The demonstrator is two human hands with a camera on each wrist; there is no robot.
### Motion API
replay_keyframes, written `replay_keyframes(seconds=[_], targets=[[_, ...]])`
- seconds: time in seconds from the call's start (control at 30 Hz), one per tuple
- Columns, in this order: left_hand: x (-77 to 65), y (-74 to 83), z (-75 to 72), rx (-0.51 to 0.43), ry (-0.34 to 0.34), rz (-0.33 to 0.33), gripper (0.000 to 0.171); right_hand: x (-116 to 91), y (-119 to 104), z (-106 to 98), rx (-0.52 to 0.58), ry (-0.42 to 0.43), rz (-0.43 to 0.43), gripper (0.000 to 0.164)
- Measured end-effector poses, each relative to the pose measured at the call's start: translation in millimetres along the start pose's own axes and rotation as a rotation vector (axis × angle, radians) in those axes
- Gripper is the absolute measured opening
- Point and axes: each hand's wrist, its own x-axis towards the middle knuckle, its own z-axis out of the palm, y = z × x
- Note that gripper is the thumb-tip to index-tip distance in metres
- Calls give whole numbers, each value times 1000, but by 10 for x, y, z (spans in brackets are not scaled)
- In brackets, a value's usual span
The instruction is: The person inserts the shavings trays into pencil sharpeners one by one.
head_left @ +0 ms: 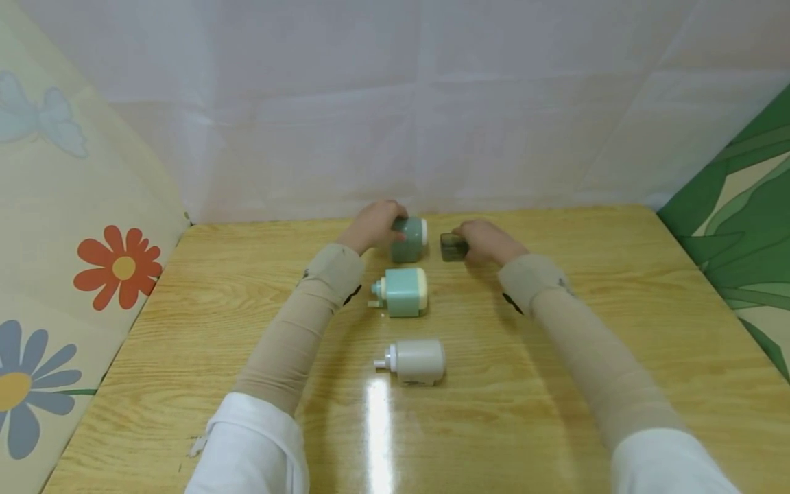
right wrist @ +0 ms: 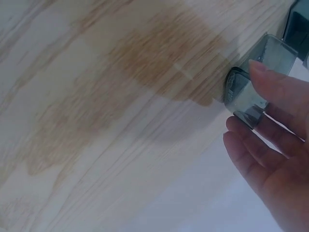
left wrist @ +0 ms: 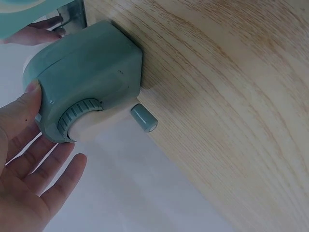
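At the back of the table, my left hand (head_left: 373, 228) grips a dark teal hand-crank pencil sharpener (head_left: 405, 248) lying on its side. Thumb and fingers hold the end with the ribbed ring in the left wrist view, where its crank knob (left wrist: 144, 118) sticks out below the body. Just to the right, my right hand (head_left: 489, 241) pinches a smoky see-through shavings drawer (head_left: 453, 248) between thumb and fingers. The drawer (right wrist: 246, 92) is apart from the sharpener, a small gap between them in the head view.
Nearer to me lie a light teal pencil sharpener (head_left: 404, 292) with a cream end and a beige one (head_left: 421, 361), both with their cranks pointing left. A white sheet (head_left: 420, 137) hangs behind the wooden table (head_left: 247, 274). Painted panels (head_left: 37, 192) stand at the sides.
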Motion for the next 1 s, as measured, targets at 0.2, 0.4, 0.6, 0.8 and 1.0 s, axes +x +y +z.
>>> replay_keyframes(seconds=[0.2,0.4,0.6,0.8,1.0], targets=[[-11,-2,-5,-8,2,4,46,35,-18,9,-34,5,-17,56],[-15,-5,-10,8,0,11,47,68,-51,18,-11,-22,26,56],[-14,-7,-11,15,5,8,47,82,-99,13,30,-38,56,59],[-8,1,-6,30,-7,4,47,91,-140,10,43,-36,59,60],[-14,14,-5,29,-16,5,47,107,-149,32,53,-28,50,60]])
